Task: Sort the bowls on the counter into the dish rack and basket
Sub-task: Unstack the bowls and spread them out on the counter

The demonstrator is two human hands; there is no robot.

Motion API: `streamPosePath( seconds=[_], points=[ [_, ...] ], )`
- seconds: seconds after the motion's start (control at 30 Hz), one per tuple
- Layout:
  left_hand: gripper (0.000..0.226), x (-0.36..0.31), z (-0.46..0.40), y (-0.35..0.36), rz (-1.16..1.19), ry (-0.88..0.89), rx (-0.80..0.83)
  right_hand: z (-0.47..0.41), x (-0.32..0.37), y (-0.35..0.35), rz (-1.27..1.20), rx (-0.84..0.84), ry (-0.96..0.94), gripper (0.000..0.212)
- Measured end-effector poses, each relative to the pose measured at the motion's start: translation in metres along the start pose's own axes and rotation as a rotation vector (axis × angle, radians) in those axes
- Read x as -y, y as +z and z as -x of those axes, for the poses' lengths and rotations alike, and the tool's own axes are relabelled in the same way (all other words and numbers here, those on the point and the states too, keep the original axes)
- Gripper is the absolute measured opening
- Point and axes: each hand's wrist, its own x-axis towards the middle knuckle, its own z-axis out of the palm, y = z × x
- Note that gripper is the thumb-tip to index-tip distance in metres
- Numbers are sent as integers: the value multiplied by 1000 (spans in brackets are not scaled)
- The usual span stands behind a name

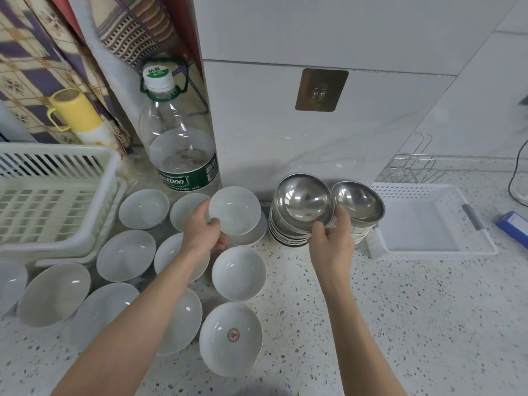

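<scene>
Speckled stone counter (400, 310) carries white bowls (238, 272) beneath grey wall tiles (343, 30).

Loose bowls (125, 255) lie before the rack (57, 201), stacked bowls (288, 232) between them and the basket (428, 224).

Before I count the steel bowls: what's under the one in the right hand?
A stack of steel bowls, rims showing. The held bowl in the right hand covers their insides.
</scene>
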Motion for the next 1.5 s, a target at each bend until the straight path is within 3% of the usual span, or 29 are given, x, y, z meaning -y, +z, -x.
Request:
streamPosePath(
  seconds=[0.23, 0.5, 0.83, 1.5],
  points=[
    [48, 7, 47, -40, 343, -118, -24, 52, -16, -22, -214, -93, 56, 54],
    [34, 40, 102, -69, 637, -234, 154, 114, -60, -35, -184, -101, 248, 52],
    [29, 74, 159, -82, 740, -350, 262, 159, -86, -40, -128, -28, 372, 58],
    [22, 72, 173, -26, 753, -385, 112, 74, -103, -20, 99, 238, 318, 57]
  ],
)
